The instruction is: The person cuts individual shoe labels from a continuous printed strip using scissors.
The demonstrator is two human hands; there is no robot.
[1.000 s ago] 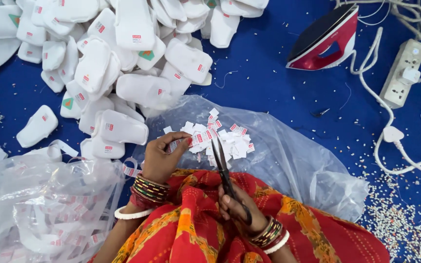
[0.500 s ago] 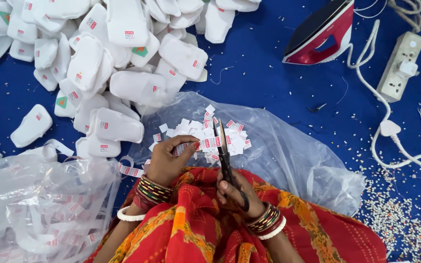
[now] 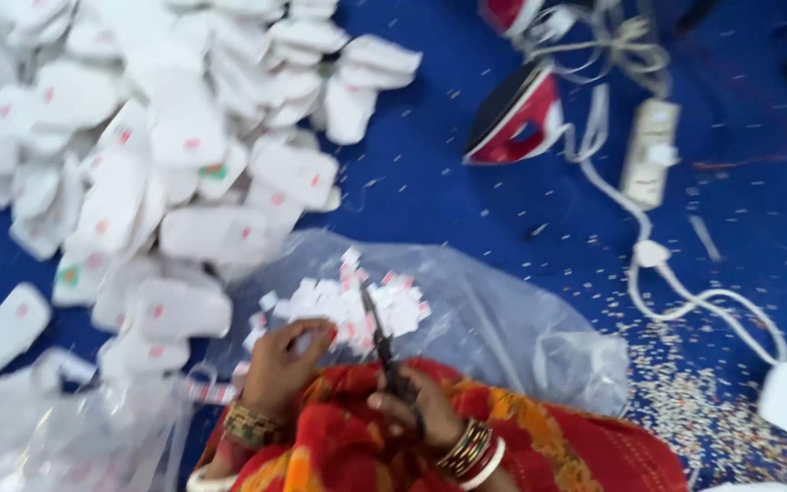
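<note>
On blue floor | R hand grips scissors | L hand pinches labels | iron nearby

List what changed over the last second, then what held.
The view swung right and blurred, so the white padded pieces and the red steam iron sit further left in frame. The left hand stays on the small white and red paper labels on the clear plastic sheet; the right hand keeps holding the dark scissors, points toward the labels.
</note>
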